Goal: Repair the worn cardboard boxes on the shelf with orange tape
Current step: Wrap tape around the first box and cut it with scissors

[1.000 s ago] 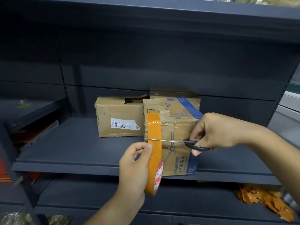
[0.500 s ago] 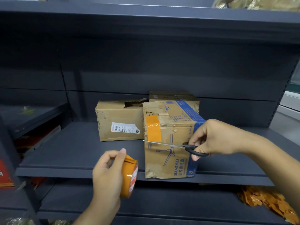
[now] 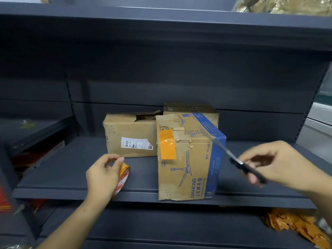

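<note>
Tape strip cut; scissors drawn away to the right.

The scissors (image 3: pixel 239 161), held across the box front 0.5 s ago, are now lifted clear at right, blades angled up-left. A cut orange tape strip (image 3: pixel 167 144) is left on the DIAMOND box (image 3: pixel 188 159), at centre on the shelf (image 3: pixel 71 177); 2 worn boxes (image 3: pixel 131 137) are seen behind. The left hand (image 3: pixel 102 177) is closed around the tape roll (image 3: pixel 123 177); the right hand (image 3: pixel 273 164) is gripping the scissor handles.
</note>
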Motion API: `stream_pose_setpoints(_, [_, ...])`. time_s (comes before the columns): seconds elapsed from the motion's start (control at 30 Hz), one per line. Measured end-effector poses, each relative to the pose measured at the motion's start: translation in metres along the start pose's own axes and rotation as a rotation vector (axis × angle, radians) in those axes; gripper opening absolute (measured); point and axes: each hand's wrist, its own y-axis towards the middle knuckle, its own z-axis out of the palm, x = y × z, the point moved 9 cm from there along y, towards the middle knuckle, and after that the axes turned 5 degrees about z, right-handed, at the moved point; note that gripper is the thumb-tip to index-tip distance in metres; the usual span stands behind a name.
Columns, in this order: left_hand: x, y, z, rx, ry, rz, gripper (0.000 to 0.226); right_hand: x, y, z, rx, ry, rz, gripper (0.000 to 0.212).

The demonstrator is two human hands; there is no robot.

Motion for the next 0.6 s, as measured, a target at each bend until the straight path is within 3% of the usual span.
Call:
stream_pose_setpoints(0.13, [-0.024,0.003,0.025,0.143,0.143,0.189,0.009,-0.043,-0.017,-0.049,-0.389,0.22,-0.003,0.023])
stream_pose_setpoints(0.2, [-0.044,-0.008,0.042,0.206,0.305,0.447,0.01,-0.083,-0.017,-0.058,-0.541,0.152,0.158,0.024])
stream_pose_setpoints(0.27, [-0.049,-0.023,0.061,0.315,0.402,0.593,0.008,-0.116,-0.011,-0.057,-0.614,-0.097,0.324,0.03])
stream_pose_setpoints(0.4, [-0.038,-0.039,0.083,0.493,0.482,0.649,0.007,-0.147,0.014,-0.035,-0.493,-0.657,0.461,0.035])
stream_pose_setpoints(0.6, [-0.026,-0.033,0.091,0.553,0.571,0.668,0.018,-0.158,0.05,0.003,-0.253,-0.988,0.514,0.028])
